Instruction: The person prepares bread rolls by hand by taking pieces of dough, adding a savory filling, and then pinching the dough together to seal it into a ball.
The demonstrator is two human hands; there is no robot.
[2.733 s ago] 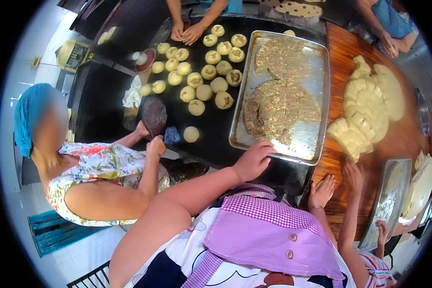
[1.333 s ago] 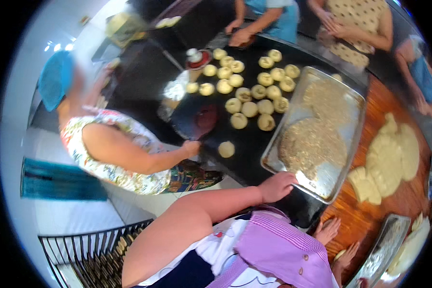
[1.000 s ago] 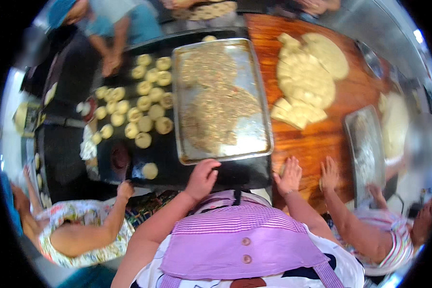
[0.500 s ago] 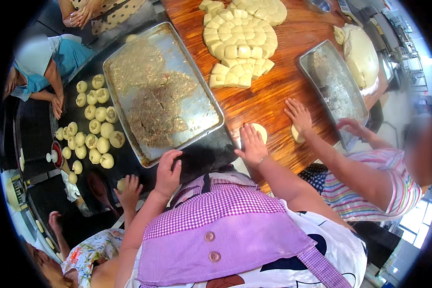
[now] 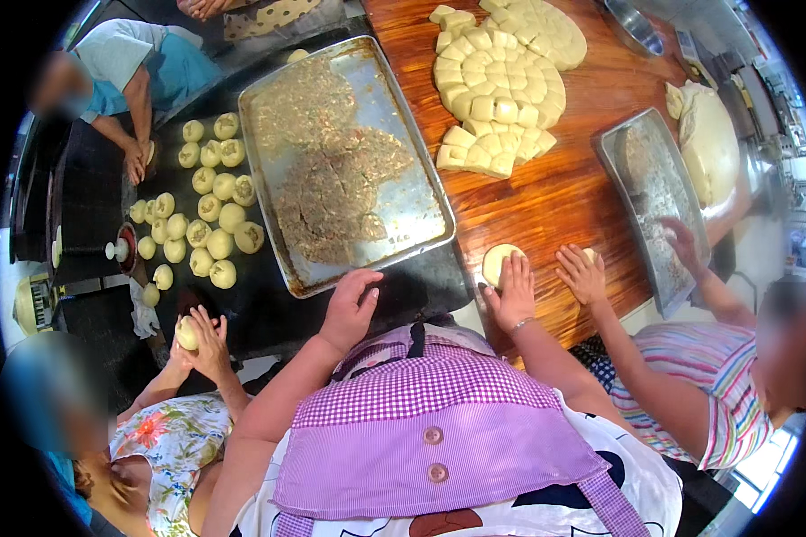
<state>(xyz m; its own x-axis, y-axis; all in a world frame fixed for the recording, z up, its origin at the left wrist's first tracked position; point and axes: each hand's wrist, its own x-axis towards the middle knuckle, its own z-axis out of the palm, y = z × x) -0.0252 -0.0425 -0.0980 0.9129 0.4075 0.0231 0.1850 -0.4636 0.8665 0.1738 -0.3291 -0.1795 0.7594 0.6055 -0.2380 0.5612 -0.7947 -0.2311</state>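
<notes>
My right hand [image 5: 514, 293] lies with its fingers stretched out over the right edge of a flat round of pale dough [image 5: 499, 265] on the wooden table. Whether its palm presses the dough cannot be seen. Above the dark counter, just off the near edge of a big metal tray [image 5: 425, 192], hangs my left hand [image 5: 353, 309]. It holds nothing; its fingers are loosely bent and the thumb stands apart. Brown minced filling [image 5: 336, 197] covers much of that tray. Several stuffed dough balls [image 5: 210, 208] sit left of it.
Cut dough pieces [image 5: 501, 80] spread across the table's far part. At right a floury metal pan [image 5: 645, 170] stands beside a large dough mass [image 5: 709, 148]. A co-worker's hand [image 5: 584, 275] is close to my right hand, flat on another dough piece. Other people stand at left.
The view has swung, shifting the scene rightward. My right hand has moved from the dough round's left side to its right. The lower-left co-worker's hands have come together around a dough ball.
</notes>
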